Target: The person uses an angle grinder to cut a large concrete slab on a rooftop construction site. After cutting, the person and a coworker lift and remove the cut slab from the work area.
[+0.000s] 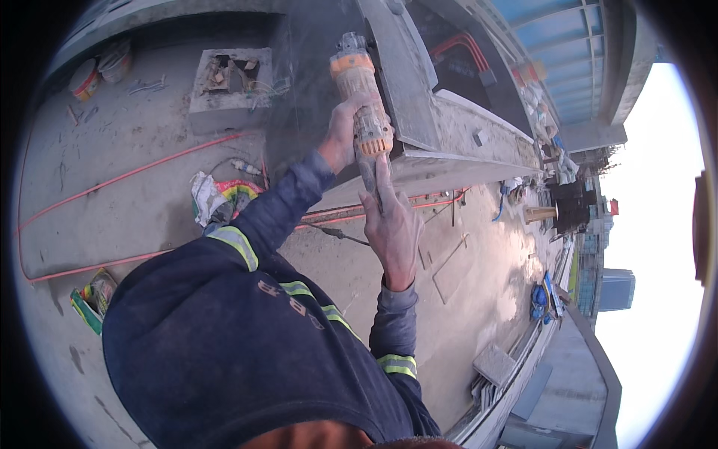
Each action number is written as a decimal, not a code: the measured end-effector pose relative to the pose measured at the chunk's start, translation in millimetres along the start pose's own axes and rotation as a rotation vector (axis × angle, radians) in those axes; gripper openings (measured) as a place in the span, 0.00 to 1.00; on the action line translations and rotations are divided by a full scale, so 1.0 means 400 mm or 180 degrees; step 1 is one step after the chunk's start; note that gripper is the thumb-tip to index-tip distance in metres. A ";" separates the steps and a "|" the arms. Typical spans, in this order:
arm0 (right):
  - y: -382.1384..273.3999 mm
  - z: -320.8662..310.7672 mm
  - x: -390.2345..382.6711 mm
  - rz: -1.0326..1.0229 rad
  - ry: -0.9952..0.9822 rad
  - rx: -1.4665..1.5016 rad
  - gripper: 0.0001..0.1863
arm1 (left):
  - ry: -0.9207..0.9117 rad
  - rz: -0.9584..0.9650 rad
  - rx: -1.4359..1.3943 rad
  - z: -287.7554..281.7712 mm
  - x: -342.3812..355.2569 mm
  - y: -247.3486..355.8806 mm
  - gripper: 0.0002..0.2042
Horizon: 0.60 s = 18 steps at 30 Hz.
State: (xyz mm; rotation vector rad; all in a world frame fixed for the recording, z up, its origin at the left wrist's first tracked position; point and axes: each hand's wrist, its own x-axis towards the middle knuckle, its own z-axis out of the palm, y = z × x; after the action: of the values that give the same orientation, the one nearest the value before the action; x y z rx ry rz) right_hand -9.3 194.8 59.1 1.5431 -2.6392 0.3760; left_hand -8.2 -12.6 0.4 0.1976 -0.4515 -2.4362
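A dusty orange angle grinder is held upright in the picture, its metal head at the top, against the edge of a grey slab ledge. My left hand grips the grinder's body from the left side. My right hand is at the tool's lower end, index finger extended along it and the other fingers curled around the rear part. The grinder's disc, if fitted, cannot be made out. Both dark sleeves have reflective stripes.
Buckets and a square concrete box stand at upper left. Red conduit crosses the concrete floor. Printed sacks lie left of the ledge. Slabs, a blue bundle and a parapet are at right.
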 end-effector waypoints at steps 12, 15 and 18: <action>0.003 -0.006 -0.057 0.0018 0.0087 0.0197 0.39 | -0.0032 0.0011 0.0001 0.000 -0.043 -0.029 0.18; -0.002 -0.004 -0.020 0.0036 0.0046 0.0107 0.39 | -0.0072 0.0034 0.0004 -0.014 -0.007 -0.018 0.18; -0.004 -0.003 -0.024 0.0073 0.0020 0.0115 0.39 | 0.0024 -0.0049 0.0028 0.003 -0.021 -0.010 0.19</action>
State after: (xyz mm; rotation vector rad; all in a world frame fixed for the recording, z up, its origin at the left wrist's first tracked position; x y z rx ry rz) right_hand -3.2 202.7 58.9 1.5203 -2.6620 0.4315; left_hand -4.3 -4.2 0.2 0.2149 -0.4590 -2.4479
